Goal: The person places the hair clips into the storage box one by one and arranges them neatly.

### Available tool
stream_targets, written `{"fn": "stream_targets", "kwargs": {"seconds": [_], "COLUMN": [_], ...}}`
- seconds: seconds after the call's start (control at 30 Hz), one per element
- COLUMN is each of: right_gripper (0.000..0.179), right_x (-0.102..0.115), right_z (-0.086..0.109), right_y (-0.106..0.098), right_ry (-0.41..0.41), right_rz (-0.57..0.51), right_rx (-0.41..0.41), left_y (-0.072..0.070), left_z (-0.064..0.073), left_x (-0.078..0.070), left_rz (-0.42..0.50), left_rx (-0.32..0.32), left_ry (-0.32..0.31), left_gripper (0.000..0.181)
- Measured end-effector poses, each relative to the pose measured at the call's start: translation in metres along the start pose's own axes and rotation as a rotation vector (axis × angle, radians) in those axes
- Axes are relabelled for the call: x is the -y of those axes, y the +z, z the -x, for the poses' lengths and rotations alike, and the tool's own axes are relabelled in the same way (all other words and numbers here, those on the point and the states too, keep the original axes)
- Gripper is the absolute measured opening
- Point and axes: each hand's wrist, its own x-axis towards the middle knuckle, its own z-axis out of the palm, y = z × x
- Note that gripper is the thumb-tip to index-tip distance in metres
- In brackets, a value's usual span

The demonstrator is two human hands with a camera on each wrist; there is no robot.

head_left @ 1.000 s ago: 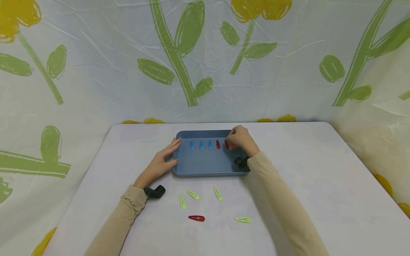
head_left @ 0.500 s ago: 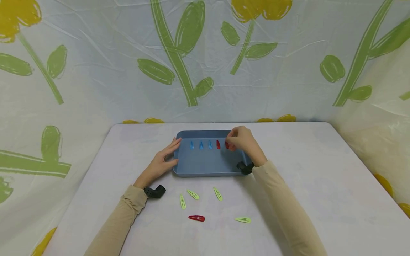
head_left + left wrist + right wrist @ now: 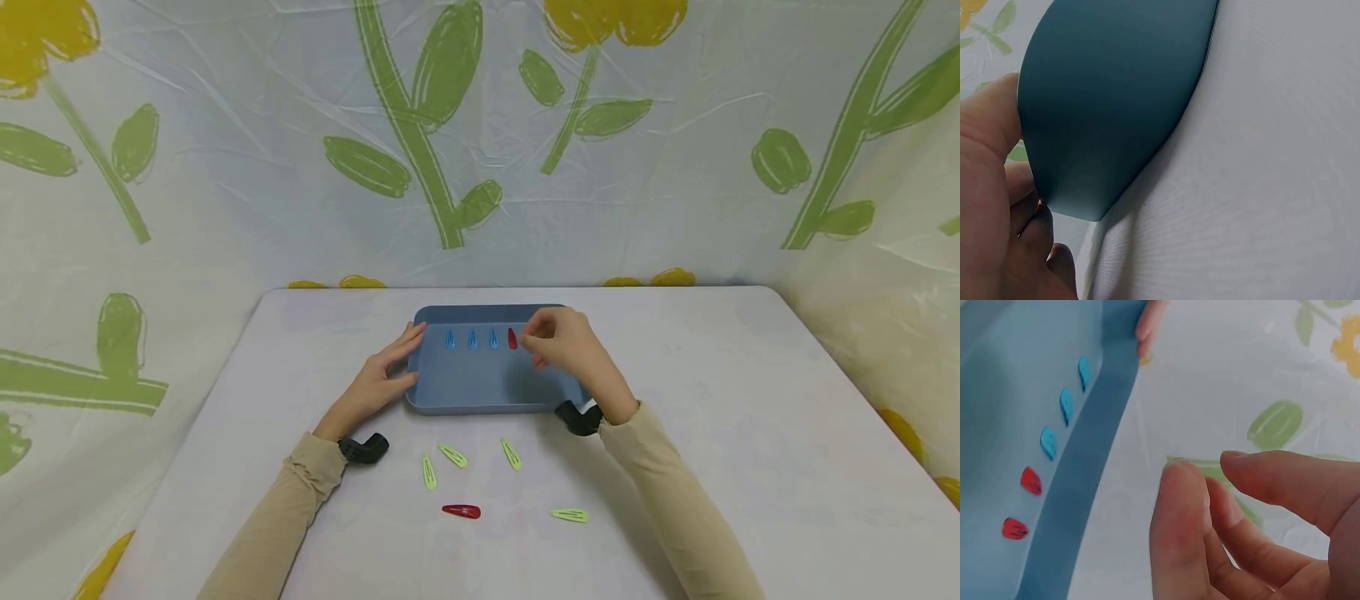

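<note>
A blue-grey tray (image 3: 472,385) lies near the far table edge. My left hand (image 3: 375,379) rests at its left rim, fingers extended; in the left wrist view thumb and fingers touch the tray's end wall (image 3: 1110,106). Three blue snap hair clips (image 3: 472,338) line up along the tray's far side, followed by a red hair clip (image 3: 512,338). The right wrist view shows a second red hair clip (image 3: 1015,529) at the row's end, hidden behind my right hand (image 3: 566,342) in the head view. That hand hovers over the tray's right part, thumb and fingertips apart, holding nothing.
On the white table in front of the tray lie several light green hair clips (image 3: 512,454) and a red one (image 3: 461,511). Black wrist cameras (image 3: 579,418) sit on both wrists. A flower-printed curtain (image 3: 637,192) stands behind the table.
My right hand has let go of the second red hair clip and drawn slightly back toward me, its wrist shifting right. The left hand stays at the tray's rim.
</note>
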Motion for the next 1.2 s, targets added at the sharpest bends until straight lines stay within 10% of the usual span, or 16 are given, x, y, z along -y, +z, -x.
{"fn": "stream_targets", "kwargs": {"seconds": [0.3, 0.53, 1.2], "right_gripper": [0.008, 0.011, 0.028], "right_x": [0.015, 0.018, 0.002], "right_z": [0.016, 0.028, 0.046], "right_y": [0.01, 0.021, 0.06], "right_ry": [-0.061, -0.095, 0.066], "right_rz": [0.057, 0.204, 0.466], "right_rx": [0.038, 0.104, 0.258], "left_y": [0.001, 0.0, 0.0], "left_z": [-0.001, 0.0, 0.0], "left_x": [0.026, 0.002, -0.002], "left_rz": [-0.004, 0.009, 0.009], "left_rx": [-0.009, 0.0, 0.0], "left_ry": [0.017, -0.007, -0.012], "left_gripper": [0.065, 0.064, 0.065]}}
